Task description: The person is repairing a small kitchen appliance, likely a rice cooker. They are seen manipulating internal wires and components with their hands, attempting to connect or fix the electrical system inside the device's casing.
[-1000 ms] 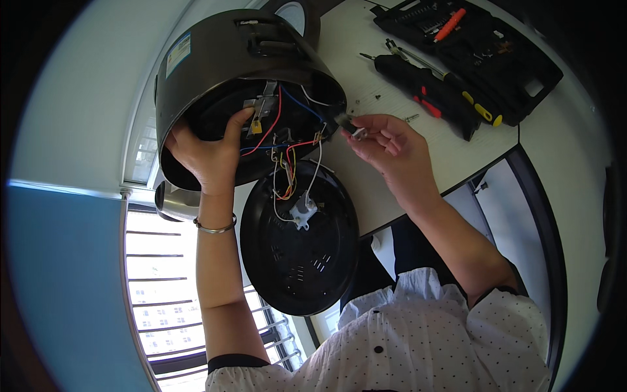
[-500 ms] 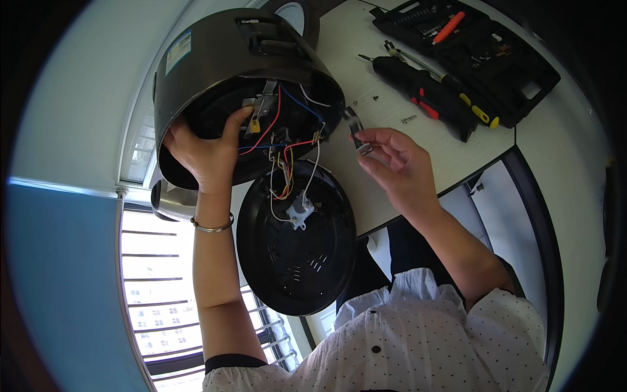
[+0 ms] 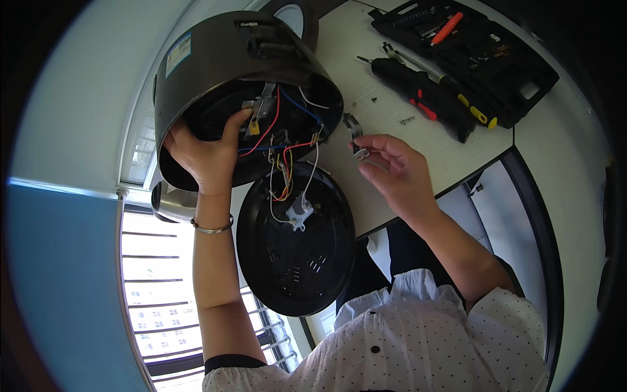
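Observation:
A dark rice cooker body (image 3: 228, 59) lies tipped on its side, its underside facing me. My left hand (image 3: 206, 150) reaches into the opening and grips the cooker; the thumb presses by a metal bracket (image 3: 262, 108), while the other fingers are partly hidden inside. Red, blue and white wires run from the opening to the round black bottom cover (image 3: 294, 268), which hangs below with a white fitting (image 3: 300, 214) on it. To the right of the opening, my right hand (image 3: 398, 170) pinches a small bent metal bracket (image 3: 353, 130) between thumb and fingers, apart from the cooker.
On the pale table (image 3: 392, 189) lie a black power screwdriver (image 3: 418, 95), a yellow-and-black-handled screwdriver (image 3: 475, 112) and several loose screws (image 3: 407, 121). An open black tool case (image 3: 516, 65) holds an orange-handled tool (image 3: 447, 28). A barred window (image 3: 157, 281) is at lower left.
The small bracket in my right hand has turned slightly and sits a little lower, farther from the cooker's rim. My left hand stays in place.

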A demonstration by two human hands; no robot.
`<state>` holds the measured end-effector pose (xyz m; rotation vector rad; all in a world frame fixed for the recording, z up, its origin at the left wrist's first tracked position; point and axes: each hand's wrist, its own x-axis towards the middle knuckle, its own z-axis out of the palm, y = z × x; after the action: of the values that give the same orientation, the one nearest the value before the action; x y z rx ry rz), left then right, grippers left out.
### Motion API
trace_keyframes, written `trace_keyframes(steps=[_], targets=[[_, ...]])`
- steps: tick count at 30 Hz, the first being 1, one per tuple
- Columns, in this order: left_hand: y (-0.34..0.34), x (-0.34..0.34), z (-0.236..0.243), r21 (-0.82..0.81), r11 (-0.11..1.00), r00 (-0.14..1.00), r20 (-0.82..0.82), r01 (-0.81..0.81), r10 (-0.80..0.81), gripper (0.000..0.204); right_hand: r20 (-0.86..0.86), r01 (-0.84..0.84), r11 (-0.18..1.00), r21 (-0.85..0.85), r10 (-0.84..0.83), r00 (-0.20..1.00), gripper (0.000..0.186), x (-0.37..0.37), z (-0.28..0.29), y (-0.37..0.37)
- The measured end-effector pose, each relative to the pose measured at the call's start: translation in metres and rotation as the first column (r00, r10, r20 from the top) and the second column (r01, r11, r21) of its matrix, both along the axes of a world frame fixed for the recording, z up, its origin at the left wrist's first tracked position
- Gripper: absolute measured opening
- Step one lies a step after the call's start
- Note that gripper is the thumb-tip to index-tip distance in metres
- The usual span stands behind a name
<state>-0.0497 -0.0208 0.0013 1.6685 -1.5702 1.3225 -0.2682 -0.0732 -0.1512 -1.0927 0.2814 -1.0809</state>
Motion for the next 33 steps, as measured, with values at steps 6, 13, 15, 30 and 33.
trace_keyframes(steps=[6,13,15,30,33], targets=[[0.001,0.0,0.0,0.001,1.0,1.0,-0.001,-0.01,0.01,0.083,-0.176,0.106,0.971,-0.212,-0.145,0.974,0.032,-0.002,0.0,0.003],[0.0,-0.003,0.001,0.01,1.0,0.998,-0.059,-0.009,0.01,0.081,-0.312,0.14,0.906,-0.4,-0.278,0.908,0.026,-0.001,-0.003,0.007],[0.0,-0.004,0.002,0.026,1.0,0.999,-0.044,0.001,0.0,0.08,-0.322,0.17,0.869,-0.466,-0.345,0.882,0.025,0.0,-0.004,0.008],[0.0,-0.004,-0.001,0.02,1.0,0.999,-0.052,0.014,-0.013,0.077,-0.346,0.202,0.701,-0.684,-0.556,0.756,0.026,0.003,-0.007,0.014],[0.0,-0.005,0.0,0.028,1.0,0.998,-0.065,0.014,-0.012,0.078,-0.365,0.165,0.681,-0.713,-0.563,0.742,0.025,0.001,-0.005,0.014]])
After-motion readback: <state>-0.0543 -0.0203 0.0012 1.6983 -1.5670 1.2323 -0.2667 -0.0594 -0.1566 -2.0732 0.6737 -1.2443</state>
